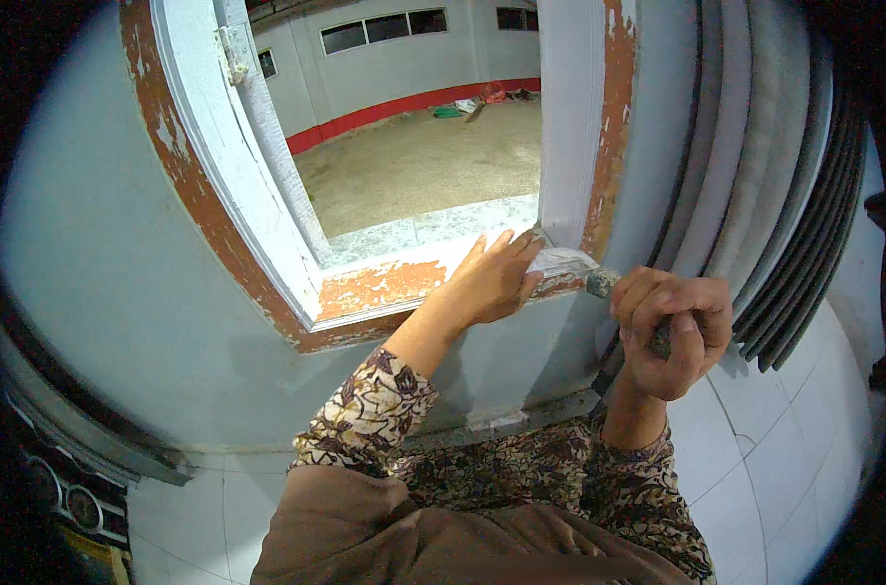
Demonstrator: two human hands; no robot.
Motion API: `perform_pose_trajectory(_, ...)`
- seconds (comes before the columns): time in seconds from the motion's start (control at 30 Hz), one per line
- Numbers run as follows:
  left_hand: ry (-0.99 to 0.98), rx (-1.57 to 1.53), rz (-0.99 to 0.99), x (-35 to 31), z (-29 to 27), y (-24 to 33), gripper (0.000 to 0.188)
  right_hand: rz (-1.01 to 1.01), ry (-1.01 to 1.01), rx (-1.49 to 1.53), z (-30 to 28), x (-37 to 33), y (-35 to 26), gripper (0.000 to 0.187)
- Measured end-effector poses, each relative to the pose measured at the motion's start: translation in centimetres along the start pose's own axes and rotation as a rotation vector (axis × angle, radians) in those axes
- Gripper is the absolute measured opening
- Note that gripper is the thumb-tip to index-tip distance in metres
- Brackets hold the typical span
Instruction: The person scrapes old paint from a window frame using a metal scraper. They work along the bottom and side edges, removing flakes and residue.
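Sill (pixel 379 289) under left hand (pixel 498 279); tool (pixel 601 283) in right hand (pixel 679 331).

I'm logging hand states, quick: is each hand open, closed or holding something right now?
Left hand: open, fingers extended over the peeling white-and-brown wooden window frame.
Right hand: closed, holding a mottled grey-green tool handle.

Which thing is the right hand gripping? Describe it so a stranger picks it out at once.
Find the window frame and go to its lower right corner. Beside that corner, the right hand is closed around a tool, one end of it showing on the window side. That short, mottled, greyish end sets it apart from the long curtain folds farther right.
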State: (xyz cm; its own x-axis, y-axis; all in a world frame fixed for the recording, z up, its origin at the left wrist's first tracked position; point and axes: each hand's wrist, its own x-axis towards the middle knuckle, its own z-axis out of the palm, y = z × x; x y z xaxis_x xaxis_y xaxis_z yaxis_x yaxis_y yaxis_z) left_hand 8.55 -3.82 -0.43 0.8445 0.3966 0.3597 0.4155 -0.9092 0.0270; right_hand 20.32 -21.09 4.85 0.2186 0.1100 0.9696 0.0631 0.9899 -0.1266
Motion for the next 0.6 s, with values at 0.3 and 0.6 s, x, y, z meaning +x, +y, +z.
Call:
perform_pose_trajectory(0.3, -0.131, 0.024, -0.252, 1.4, -0.1, -1.8, 0.052, -0.026, -0.010, -0.035, -0.2, -2.0, -2.1, 0.022)
perform_pose_trajectory(0.6, -0.070, 0.167, -0.666, -6.3, -2.7, -10.3, 0.056, 0.147, -0.040, -0.054, -0.5, -3.7, 3.4, 0.015)
